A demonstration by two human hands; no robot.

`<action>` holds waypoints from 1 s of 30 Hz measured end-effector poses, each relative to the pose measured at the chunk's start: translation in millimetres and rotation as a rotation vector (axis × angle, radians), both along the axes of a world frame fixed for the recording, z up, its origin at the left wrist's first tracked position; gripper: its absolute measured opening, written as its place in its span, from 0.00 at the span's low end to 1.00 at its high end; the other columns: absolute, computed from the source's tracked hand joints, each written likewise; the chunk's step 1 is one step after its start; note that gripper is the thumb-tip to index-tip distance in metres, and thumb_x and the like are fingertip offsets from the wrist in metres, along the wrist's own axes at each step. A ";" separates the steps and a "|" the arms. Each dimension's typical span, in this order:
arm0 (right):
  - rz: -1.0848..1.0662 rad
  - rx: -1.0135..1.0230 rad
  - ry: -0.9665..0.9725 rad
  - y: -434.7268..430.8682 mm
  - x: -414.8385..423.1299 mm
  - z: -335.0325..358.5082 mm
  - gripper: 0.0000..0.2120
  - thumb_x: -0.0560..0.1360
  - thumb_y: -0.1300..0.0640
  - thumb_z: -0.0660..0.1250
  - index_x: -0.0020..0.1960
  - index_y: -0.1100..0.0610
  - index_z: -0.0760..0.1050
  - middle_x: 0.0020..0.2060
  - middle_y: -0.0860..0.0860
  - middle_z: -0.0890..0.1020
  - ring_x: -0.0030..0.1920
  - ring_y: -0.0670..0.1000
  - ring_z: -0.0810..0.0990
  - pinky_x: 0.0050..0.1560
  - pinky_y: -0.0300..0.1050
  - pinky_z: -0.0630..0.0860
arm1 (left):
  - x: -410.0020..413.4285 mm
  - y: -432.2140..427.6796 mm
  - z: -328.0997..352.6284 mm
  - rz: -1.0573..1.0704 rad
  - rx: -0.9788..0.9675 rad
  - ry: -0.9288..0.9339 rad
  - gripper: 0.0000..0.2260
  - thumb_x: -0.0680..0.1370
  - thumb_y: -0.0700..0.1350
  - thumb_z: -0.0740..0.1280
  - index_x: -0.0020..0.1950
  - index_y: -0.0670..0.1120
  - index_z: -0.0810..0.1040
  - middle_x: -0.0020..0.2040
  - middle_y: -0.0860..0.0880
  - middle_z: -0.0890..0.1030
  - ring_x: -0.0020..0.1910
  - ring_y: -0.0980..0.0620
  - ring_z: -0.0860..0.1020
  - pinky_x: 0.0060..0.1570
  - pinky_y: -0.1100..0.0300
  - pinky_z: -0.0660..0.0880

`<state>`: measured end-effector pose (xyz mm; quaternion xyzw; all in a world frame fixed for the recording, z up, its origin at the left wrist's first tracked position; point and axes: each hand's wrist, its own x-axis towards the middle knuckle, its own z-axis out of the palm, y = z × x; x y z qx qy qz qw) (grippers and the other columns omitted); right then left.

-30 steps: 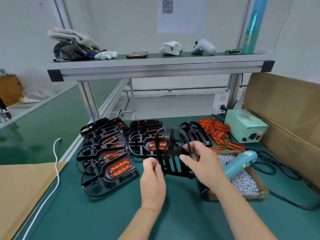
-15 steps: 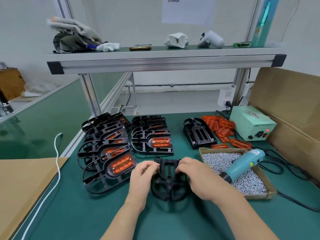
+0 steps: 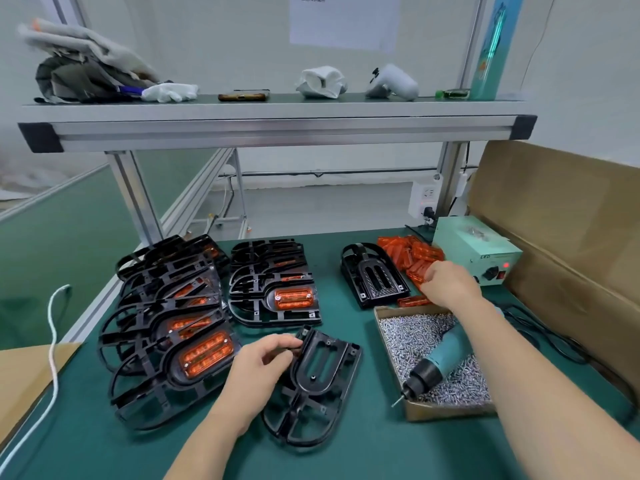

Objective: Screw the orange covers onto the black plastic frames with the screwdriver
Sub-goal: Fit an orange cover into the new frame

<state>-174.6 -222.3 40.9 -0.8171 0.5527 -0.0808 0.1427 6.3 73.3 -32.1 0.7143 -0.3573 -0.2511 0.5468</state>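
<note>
two stacks done, one bare frame waiting

two stacks of finished frames (image 3: 180, 341), with orange showing in them, lie on the left of the green bench (image 3: 363, 452). just right of them the left hand (image 3: 263, 367) pinches the left edge of a bare black frame (image 3: 322, 379) lying flat on the bench, fingers curled over its rim. further back, another uncovered frame (image 3: 374, 275) sits beside the heap of orange covers (image 3: 408, 254). the right hand (image 3: 448, 282) reaches into that heap with its fingers bent down among the pieces. whether it has one in its grip i cannot tell. nearest on the right, the screwdriver (image 3: 445, 355) lies across the box of screws (image 3: 446, 412), its bit poking over the front edge.

risks, as i judge them: the covers are heaped loosely, so lifting one could drag others off the pile. the cover may seat skewed in the recess if the frame slides under a one-sided pinch. pulling the screwdriver out carelessly could scatter screws over the bench.
</note>
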 end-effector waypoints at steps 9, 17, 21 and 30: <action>0.009 0.130 0.162 -32.6 16.0 -16.6 0.10 0.72 0.56 0.75 0.40 0.56 0.73 0.45 0.54 0.82 0.47 0.58 0.81 0.47 0.46 0.75 | 8.0 0.1 -0.2 -0.135 0.051 0.049 0.18 0.82 0.37 0.63 0.54 0.59 0.85 0.60 0.62 0.82 0.63 0.58 0.78 0.68 0.49 0.72; -0.061 0.083 0.043 -28.3 9.3 -12.0 0.07 0.78 0.61 0.64 0.53 0.63 0.78 0.51 0.58 0.82 0.48 0.59 0.78 0.47 0.46 0.74 | 8.2 -0.6 1.5 -0.134 0.063 0.042 0.17 0.82 0.39 0.64 0.53 0.61 0.85 0.59 0.64 0.81 0.62 0.62 0.77 0.69 0.51 0.71; -0.077 0.084 -0.077 -21.2 1.9 -5.3 0.13 0.81 0.62 0.60 0.58 0.62 0.82 0.57 0.59 0.83 0.58 0.60 0.80 0.60 0.51 0.78 | 8.2 -1.0 1.9 -0.132 0.070 0.053 0.16 0.82 0.39 0.64 0.54 0.61 0.85 0.59 0.64 0.81 0.62 0.60 0.78 0.68 0.50 0.71; -0.031 -0.120 -0.374 9.7 -14.2 17.1 0.11 0.79 0.63 0.66 0.45 0.48 0.80 0.54 0.51 0.83 0.50 0.52 0.75 0.52 0.46 0.72 | 7.9 -0.8 3.9 -0.158 0.103 0.025 0.17 0.82 0.40 0.64 0.54 0.62 0.84 0.58 0.66 0.81 0.61 0.63 0.78 0.69 0.51 0.70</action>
